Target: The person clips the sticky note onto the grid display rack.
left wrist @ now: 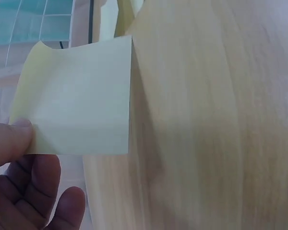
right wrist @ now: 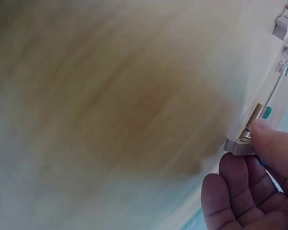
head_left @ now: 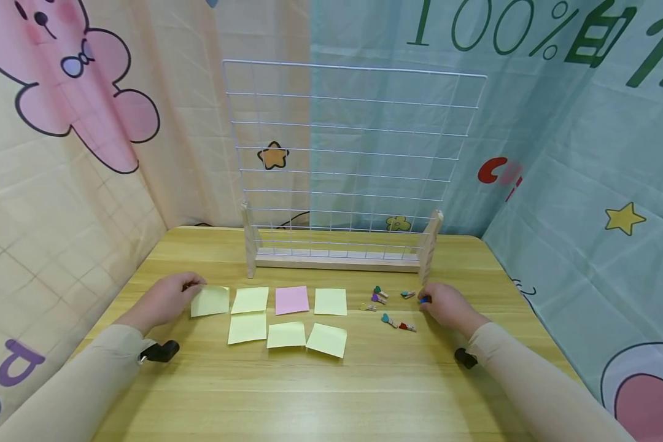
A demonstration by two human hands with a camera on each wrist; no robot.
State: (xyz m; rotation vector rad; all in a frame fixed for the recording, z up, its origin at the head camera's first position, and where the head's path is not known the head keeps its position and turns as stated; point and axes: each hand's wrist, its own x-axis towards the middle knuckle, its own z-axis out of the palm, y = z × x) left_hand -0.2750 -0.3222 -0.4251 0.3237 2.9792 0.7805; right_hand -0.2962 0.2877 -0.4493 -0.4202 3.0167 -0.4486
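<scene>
My left hand (head_left: 168,299) pinches a pale yellow sticky note (left wrist: 81,98) by one corner between thumb and fingers. In the left wrist view the note is tilted, with its far edge curling. On the right, my right hand (head_left: 447,305) holds a small wooden clothespin (right wrist: 241,145) with a bit of blue on it, gripped by thumb and fingertips. Between the hands lie several yellow sticky notes (head_left: 330,302) and one pink sticky note (head_left: 291,301) in two rows. Close to the right hand are several small clothespins with coloured decorations, among them a red one (head_left: 407,326) and a teal one (head_left: 407,294).
A white wire grid (head_left: 359,129) stands upright behind the notes, set in a wooden base (head_left: 337,264) with side posts. Printed curtains (head_left: 558,153) enclose the back and sides of the wooden table (head_left: 309,399).
</scene>
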